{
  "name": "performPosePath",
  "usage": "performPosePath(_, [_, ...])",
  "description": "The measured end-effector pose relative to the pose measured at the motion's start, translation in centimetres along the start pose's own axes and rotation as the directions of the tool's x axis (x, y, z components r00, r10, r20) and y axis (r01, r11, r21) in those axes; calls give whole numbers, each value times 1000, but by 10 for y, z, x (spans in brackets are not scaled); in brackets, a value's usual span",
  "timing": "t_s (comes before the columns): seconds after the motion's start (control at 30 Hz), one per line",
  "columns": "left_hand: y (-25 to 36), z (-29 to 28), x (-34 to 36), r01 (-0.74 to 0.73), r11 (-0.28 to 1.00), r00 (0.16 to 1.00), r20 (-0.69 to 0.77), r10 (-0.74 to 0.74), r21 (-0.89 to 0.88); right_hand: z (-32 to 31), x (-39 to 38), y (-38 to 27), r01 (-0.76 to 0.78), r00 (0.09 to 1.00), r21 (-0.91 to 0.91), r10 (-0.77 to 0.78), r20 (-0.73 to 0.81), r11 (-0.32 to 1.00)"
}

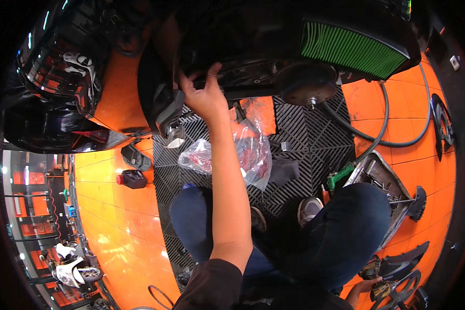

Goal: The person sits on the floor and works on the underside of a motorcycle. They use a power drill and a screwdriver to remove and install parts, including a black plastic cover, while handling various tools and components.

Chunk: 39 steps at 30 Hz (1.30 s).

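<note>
Thumb spread, my left hand (205, 101) meets black bodywork (157, 93); my right hand (368, 285) is at a power tool (381, 290), grip and any lettering unclear.

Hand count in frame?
2: the left hand, raised at a black panel; the right hand, lower right, at a yellow-and-black tool. Others could be hidden in dark areas.

The short sleeve (214, 281) is black, the trousers (349, 232) dark blue.

The black panel (156, 85) looks smooth, the plastic bag (257, 164) glossy and crinkled, the floor mat (323, 147) roughly ribbed.
</note>
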<state>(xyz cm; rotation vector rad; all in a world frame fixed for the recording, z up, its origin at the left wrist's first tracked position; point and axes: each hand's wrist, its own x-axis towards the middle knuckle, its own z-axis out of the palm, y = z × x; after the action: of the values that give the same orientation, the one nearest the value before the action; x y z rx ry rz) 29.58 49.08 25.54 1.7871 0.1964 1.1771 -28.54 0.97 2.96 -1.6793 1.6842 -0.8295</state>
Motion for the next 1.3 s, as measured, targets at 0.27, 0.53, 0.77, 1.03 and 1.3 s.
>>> performPosePath(0.27, [-1, 0, 1, -60, 993, 998, -12, 59, -105, -4, -76, -113, -781, 394, 28, 457, 797, 624])
performPosePath(0.53, [-13, 4, 6, 25, 999, 999, -33, -27, -34, 122, -164, -510, 788, -63, 606, -964, 258, 111])
performPosePath(0.77, [-8, 3, 4, -87, 996, 995, -39, 88, 24, 235, -315, -633, 776, -459, 267, -802, -383, -572])
performPosePath(1.03, [-12, 2, 5, -237, 956, 970, -13, 243, 173, 271, -327, -642, 733, -324, 351, -752, -574, -583])
performPosePath(1.3, [-18, 1, 9, -168, 986, 986, -2, 168, 23, 278, -328, -648, 712, -297, 396, -760, -579, -580])
